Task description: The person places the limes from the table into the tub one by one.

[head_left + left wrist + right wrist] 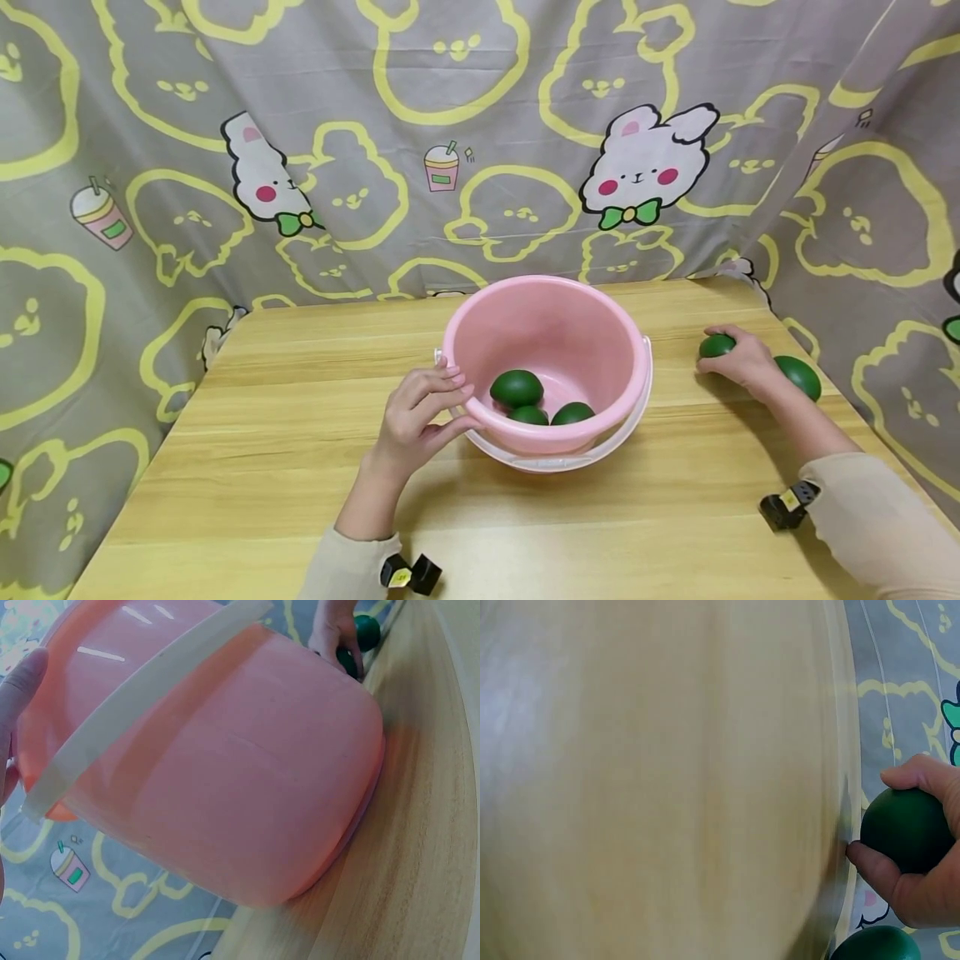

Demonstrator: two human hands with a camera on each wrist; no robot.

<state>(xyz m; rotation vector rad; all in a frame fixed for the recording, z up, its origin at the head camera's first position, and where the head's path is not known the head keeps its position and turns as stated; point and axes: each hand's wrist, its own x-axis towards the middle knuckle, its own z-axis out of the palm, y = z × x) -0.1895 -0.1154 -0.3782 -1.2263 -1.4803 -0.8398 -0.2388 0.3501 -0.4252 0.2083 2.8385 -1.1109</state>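
A pink bucket (577, 337) with a white handle (551, 461) hanging at its front stands on the table. My left hand (416, 412) pinches the left side of its rim, the thumb near the front. Inside lie three smooth dark green oval balls, one (517, 388) behind the other two, which the near rim partly hides. Right of the bucket, my right hand (742, 364) grips another green oval ball (716, 346) between thumb and fingers; the right wrist view shows this green ball (904, 829) too. One more green ball (801, 377) rests beside that wrist.
The wooden table (277, 433) is bounded at the back and sides by a grey cartoon-print curtain (420, 225). Small black devices sit at each sleeve cuff, one at the left (411, 573) and one at the right (787, 506).
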